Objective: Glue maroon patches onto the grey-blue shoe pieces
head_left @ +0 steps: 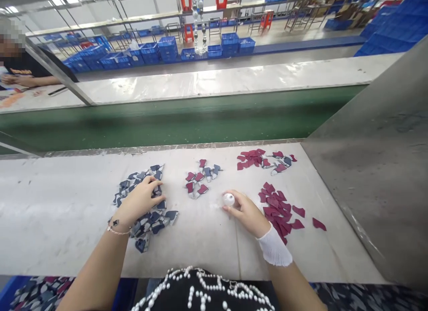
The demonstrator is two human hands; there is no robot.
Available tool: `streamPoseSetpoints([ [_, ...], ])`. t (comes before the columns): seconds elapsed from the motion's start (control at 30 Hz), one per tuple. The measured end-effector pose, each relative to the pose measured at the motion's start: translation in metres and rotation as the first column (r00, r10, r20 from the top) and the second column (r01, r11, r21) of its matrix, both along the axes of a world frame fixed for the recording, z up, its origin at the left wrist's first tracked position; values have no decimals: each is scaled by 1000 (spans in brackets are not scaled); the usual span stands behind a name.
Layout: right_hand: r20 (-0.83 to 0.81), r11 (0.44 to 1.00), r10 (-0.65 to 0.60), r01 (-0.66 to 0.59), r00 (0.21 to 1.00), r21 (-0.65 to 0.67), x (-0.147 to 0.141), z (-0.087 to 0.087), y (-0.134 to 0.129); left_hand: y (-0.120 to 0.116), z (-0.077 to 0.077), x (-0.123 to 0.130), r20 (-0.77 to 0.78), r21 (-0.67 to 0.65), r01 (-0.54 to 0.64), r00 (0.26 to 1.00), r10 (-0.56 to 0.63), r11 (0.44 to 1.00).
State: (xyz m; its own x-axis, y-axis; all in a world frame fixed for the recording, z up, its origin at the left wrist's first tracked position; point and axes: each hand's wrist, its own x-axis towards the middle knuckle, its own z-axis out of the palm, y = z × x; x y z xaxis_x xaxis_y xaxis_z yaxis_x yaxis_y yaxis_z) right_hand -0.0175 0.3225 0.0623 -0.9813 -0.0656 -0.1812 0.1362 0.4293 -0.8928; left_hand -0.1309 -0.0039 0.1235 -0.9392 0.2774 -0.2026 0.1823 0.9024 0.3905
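Note:
My left hand (142,198) reaches into a pile of navy and grey pieces (154,221) on the white table, thumb and fingers apart around some of them; whether it grips one is hard to tell. In my right hand (245,209) is a small round white object (228,199), held between thumb and fingers above the table. Between the hands, a little farther off, lies a small group of maroon and navy pieces (199,176). A pile of maroon pieces (279,210) is just right of my right hand.
More maroon pieces (250,158) lie at the back right. A metal panel (374,168) bounds the right side. Beyond the white table (83,190) runs a green belt (187,121). A person (30,70) sits at the far left. A blue bin (125,295) is below the front edge.

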Motion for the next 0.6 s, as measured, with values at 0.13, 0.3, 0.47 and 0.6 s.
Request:
streamPoseSetpoints([
  [0.13, 35, 992, 31, -27, 999, -122, 7, 8, 5, -9, -12, 5, -5, -26, 11, 1000, -11, 1000],
  [0.3, 73, 981, 16, -1, 997, -195, 23, 25, 7, -13, -21, 4, -44, 51, -34, 998, 36, 998],
  [0.47, 64, 972, 43, -27, 997, -234, 36, 56, 13, -16, -23, 5, -97, 196, -106, 987, 126, 975],
  [0.6, 9, 967, 93, -88, 996, -240, 41, 72, 18, -8, -12, 17, -62, 545, -150, 974, 218, 825],
])
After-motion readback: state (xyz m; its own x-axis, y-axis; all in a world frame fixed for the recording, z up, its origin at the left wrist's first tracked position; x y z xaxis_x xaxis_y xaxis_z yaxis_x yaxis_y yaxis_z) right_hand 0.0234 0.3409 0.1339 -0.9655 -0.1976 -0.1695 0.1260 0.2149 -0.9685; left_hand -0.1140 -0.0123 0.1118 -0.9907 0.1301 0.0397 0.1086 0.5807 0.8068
